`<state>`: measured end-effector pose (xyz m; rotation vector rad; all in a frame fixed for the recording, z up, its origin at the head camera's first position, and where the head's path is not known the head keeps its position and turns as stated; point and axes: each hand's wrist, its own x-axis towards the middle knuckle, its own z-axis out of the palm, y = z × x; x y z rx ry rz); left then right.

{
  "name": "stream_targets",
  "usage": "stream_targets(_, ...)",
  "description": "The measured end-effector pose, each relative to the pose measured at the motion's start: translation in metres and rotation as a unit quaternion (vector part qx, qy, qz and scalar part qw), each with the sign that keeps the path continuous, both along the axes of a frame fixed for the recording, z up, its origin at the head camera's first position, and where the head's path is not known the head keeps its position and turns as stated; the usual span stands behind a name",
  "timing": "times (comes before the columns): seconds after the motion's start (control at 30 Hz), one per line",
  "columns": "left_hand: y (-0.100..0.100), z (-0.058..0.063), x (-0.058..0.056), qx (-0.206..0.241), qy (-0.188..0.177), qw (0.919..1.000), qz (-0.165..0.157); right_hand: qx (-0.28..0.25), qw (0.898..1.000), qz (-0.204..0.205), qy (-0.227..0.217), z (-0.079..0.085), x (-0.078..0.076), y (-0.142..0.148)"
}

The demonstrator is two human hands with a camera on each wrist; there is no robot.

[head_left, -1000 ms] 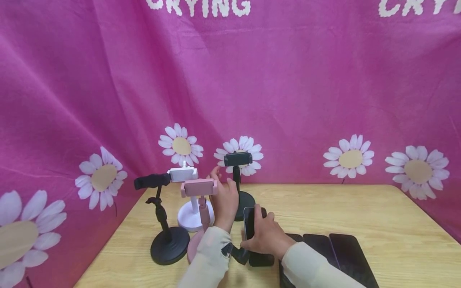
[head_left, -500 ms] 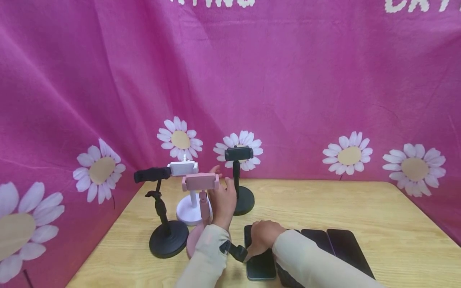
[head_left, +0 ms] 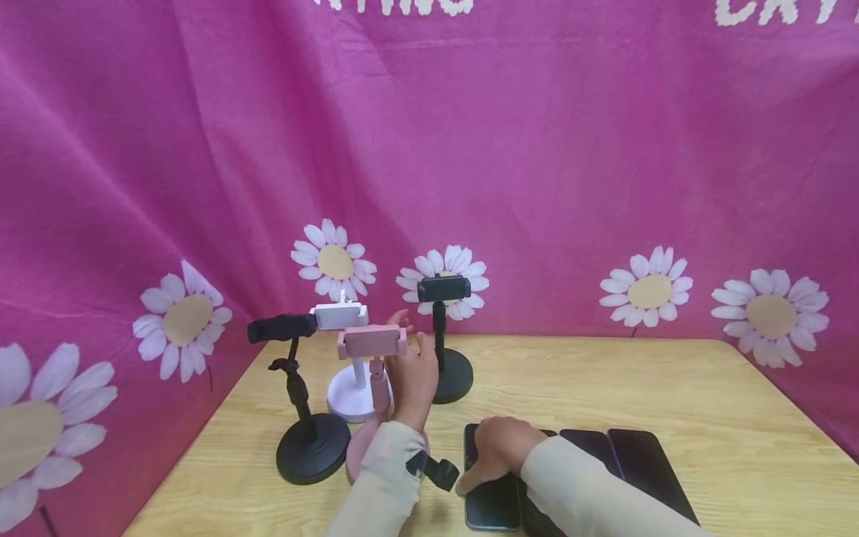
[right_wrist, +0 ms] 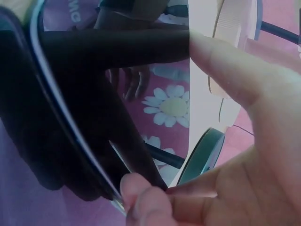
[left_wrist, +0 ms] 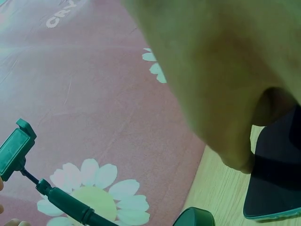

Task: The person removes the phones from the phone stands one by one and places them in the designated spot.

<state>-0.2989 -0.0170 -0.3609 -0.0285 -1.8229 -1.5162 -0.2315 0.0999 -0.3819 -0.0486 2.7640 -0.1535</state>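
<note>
My right hand (head_left: pixel 508 446) grips a dark smartphone (head_left: pixel 493 510) lying face up at the left end of a row of phones. In the right wrist view the thumb lies on one long edge of this smartphone (right_wrist: pixel 164 113), and the curled fingers (right_wrist: pixel 153 207) meet its far end. The black screen mirrors the hand. My left hand (head_left: pixel 414 384) is raised with relaxed fingers, between a pink phone stand (head_left: pixel 372 342) and a black phone stand (head_left: pixel 453 377) at the back. It holds nothing; the pink clamp overlaps part of it in the head view.
A white phone stand (head_left: pixel 345 395) is behind the pink one, and another black phone stand (head_left: pixel 313 449) is at the left. More dark phones (head_left: pixel 646 466) lie side by side right of the gripped one, partly under the right sleeve (head_left: pixel 577 485). A pink daisy-print cloth (head_left: pixel 537 149) hangs behind the table (head_left: pixel 725 418).
My right hand has lowered the smartphone toward me, flat onto the table, then shifted it slightly right, up against the other phones. My left hand stays among the stands.
</note>
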Motion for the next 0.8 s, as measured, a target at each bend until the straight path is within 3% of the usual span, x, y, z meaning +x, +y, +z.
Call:
stream_targets(0.17, 0.001, -0.001, 0.001, 0.005, -0.018, 0.9998, -0.007, -0.009, 1.000, -0.008, 0.007, -0.002, 0.000, 0.005)
stream_targets(0.3, 0.000, 0.000, 0.000, 0.008, -0.009, 0.9997, -0.019, -0.017, 1.000, 0.007, 0.018, -0.004, 0.000, 0.005)
stream_targets(0.5, -0.003, 0.000, 0.007, -0.019, -0.013, 0.9991, -0.036, -0.033, 0.999, 0.023, 0.036, -0.009, 0.002, 0.003)
stream_targets(0.67, -0.005, -0.001, 0.017, -0.075, -0.037, 0.9953, -0.048, -0.097, 0.991, 0.027, 0.084, -0.004, 0.008, 0.015)
stream_targets(0.73, -0.006, -0.001, 0.023, -0.117, -0.041, 0.9903, -0.062, -0.139, 0.982, 0.029, 0.123, 0.002, 0.012, 0.025)
stream_targets(0.8, -0.006, 0.000, 0.031, -0.175, -0.047, 0.9801, -0.080, -0.167, 0.970, 0.035, 0.176, 0.008, 0.015, 0.036)
